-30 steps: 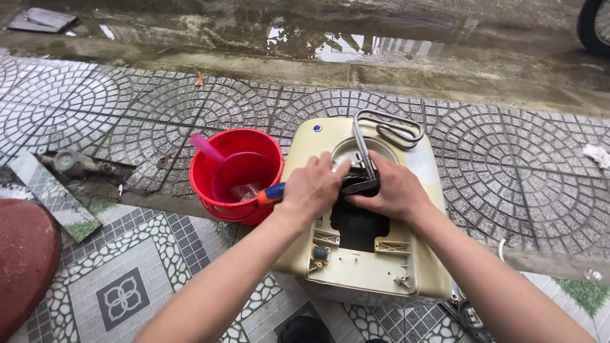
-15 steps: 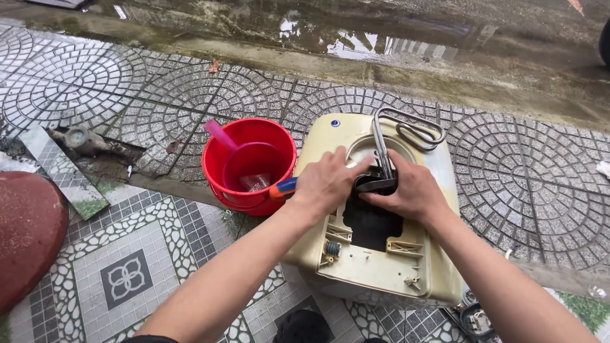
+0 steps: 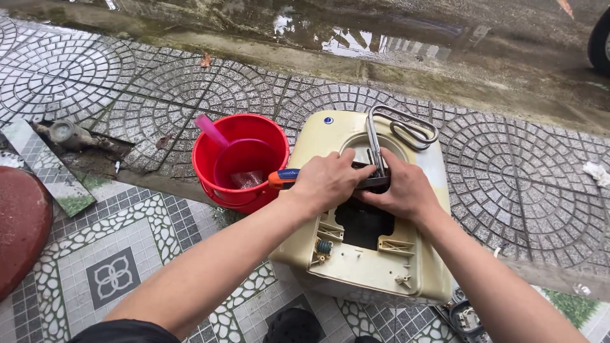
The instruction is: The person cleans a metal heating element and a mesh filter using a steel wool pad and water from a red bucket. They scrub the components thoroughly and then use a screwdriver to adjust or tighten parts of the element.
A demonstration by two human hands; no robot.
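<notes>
A cream plastic water-heater casing lies on the tiled ground in front of me, its open side up. A bent metal heating element sticks out of its round opening. My left hand grips a screwdriver with an orange and blue handle, its tip hidden under my fingers at the opening. My right hand presses on the dark flange at the base of the element.
A red bucket with a pink scoop stands just left of the casing. A round red stool top sits at far left. Wet pavement and a puddle lie beyond. A loose dark part rests at lower right.
The view has shifted slightly, so the casing and bucket sit a little lower and more central. Both hands stay at the heater opening in the same grip.
</notes>
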